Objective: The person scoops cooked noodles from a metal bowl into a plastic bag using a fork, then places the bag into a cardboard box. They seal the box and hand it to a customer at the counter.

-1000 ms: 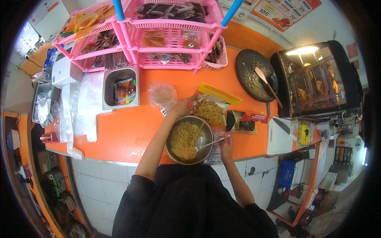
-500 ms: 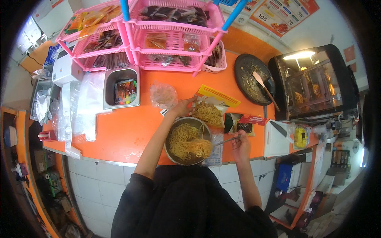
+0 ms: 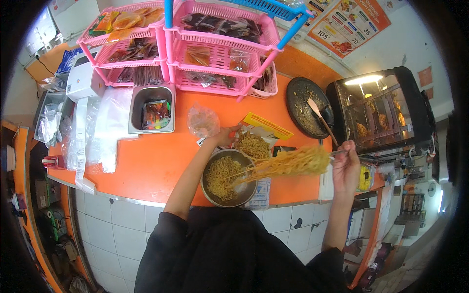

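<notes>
My right hand [image 3: 345, 168] is closed on the thin metal handle of a fork-like utensil [image 3: 338, 153], whose head is buried in noodles. A thick bundle of yellow noodles [image 3: 303, 162] hangs from it, raised to the right, with strands trailing back to the metal bowl [image 3: 245, 194]. More noodles [image 3: 221, 179] lie in that bowl at the counter's front edge. Just behind it, an open paper food box [image 3: 269, 125] with a yellow patterned flap holds noodles [image 3: 253, 145] too. My left hand [image 3: 223, 138] grips the box's left side, its fingertips partly hidden.
Left of the box sits a clear plastic bag [image 3: 202, 122]. A steel container [image 3: 172, 128] with packets and pink basket racks [image 3: 215, 36] stand behind. To the right are a dark round pan [image 3: 296, 105] with a wooden spatula [image 3: 318, 111] and a lit glass food warmer [image 3: 386, 107].
My right hand has moved up and to the right, lifting the noodle bundle out of the bowl and stretching strands behind it. The left hand stays at the box.
</notes>
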{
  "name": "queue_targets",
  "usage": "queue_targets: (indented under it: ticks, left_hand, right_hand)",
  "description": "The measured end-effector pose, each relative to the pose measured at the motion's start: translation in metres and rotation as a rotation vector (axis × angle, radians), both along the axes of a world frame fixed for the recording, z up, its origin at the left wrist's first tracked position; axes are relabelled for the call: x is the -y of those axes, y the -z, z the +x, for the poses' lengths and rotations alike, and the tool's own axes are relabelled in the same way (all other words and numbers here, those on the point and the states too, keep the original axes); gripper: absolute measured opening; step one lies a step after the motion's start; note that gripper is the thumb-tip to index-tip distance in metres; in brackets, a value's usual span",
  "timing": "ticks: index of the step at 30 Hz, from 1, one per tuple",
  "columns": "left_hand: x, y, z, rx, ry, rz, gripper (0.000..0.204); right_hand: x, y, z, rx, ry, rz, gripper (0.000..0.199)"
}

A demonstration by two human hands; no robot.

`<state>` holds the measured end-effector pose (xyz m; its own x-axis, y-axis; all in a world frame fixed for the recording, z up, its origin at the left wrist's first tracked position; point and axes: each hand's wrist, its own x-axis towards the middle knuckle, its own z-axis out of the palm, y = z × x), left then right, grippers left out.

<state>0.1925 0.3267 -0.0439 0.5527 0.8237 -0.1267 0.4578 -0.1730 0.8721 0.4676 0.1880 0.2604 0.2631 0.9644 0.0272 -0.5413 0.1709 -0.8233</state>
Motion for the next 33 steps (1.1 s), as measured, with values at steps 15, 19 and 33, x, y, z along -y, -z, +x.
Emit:
queue_targets:
  ticks: [15,19,33]
  left_hand:
    - [0.001,0.022,-0.004,0.24,0.001,0.016,0.063]
    - [0.004,0.01,-0.002,0.193,0.029,-0.029,0.064]
    - [0.003,0.001,-0.005,0.067,0.002,-0.157,0.067]
  right_hand:
    - [-0.024,0.088,0.003,0.655,0.366,0.203,0.023]
    - [-0.027,0.175,-0.007,1.378,0.004,0.581,0.017]
    - [-0.052,0.04,-0.017,1.349,-0.041,0.495,0.025]
